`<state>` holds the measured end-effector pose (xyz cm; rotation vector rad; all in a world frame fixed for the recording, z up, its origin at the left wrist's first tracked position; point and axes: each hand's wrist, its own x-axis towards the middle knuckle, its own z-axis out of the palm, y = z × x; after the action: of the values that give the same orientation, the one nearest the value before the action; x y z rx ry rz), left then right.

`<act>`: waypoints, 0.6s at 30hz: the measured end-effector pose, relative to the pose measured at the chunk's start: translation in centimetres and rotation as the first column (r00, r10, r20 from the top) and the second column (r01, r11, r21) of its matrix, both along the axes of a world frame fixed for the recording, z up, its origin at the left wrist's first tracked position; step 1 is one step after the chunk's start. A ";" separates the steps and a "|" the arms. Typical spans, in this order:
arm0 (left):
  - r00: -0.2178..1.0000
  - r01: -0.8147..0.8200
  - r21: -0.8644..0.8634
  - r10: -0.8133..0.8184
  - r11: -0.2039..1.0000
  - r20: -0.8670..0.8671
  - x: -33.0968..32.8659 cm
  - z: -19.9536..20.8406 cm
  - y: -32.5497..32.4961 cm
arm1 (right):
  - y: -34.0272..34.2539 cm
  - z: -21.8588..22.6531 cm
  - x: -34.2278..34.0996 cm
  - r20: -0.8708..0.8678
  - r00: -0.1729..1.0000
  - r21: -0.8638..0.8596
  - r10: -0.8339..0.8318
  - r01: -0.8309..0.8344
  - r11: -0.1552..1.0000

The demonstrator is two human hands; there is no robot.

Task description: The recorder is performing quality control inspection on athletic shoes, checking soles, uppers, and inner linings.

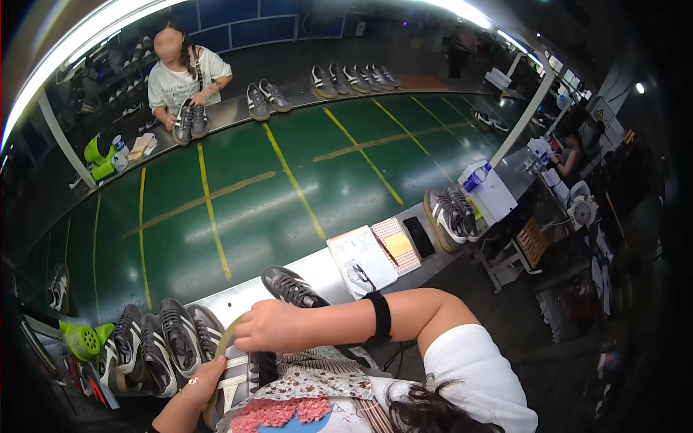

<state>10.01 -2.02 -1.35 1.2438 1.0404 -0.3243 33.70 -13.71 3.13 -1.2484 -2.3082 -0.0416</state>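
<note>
Resting on the person's lap, against a floral apron (317, 379), the grey suede sneaker with white side stripes and a tan rubber sole (242, 368) is lying on its side. The left hand (204, 379) is cupping its sole from below, fingers curled closed on it; the right hand (271, 325) is pressing down on top, fingers bent around the sole edge. A matching grey sneaker (292, 287) is sitting just beyond on the steel tabletop (325, 270), near an open notebook (361, 256). More grey sneakers (155, 343) are crowding the left. The shoe could be slipping off the lap if either grip loosens, and an elbow could be nudging the tabletop sneaker off its edge.
</note>
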 end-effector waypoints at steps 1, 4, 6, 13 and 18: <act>0.997 0.072 0.051 -0.074 0.996 0.036 0.8 0.7 -0.2 | -0.2 -0.6 -0.4 -0.029 0.999 0.004 0.017 -0.017 1.000; 0.986 0.152 0.114 -0.159 0.982 0.058 2.5 2.7 -1.0 | -1.8 -2.3 3.8 0.022 0.984 -0.055 -0.177 0.178 0.983; 0.987 0.149 0.120 -0.156 0.981 0.048 3.4 3.1 -1.3 | -3.2 -3.1 5.9 0.080 0.966 -0.075 -0.247 0.253 0.964; 0.965 0.258 0.136 -0.263 0.956 0.016 5.2 1.1 -1.0 | -3.3 -2.2 4.2 -0.113 0.989 0.001 -0.096 0.097 0.995; 0.975 0.194 0.145 -0.207 0.970 0.081 4.8 0.1 -1.2 | -5.8 -9.6 12.8 0.044 0.756 -0.431 -0.653 0.605 0.670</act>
<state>14.79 -3.24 -1.25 1.4787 0.8668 -0.3499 46.47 -19.54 -6.47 -2.1739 -1.7135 0.3014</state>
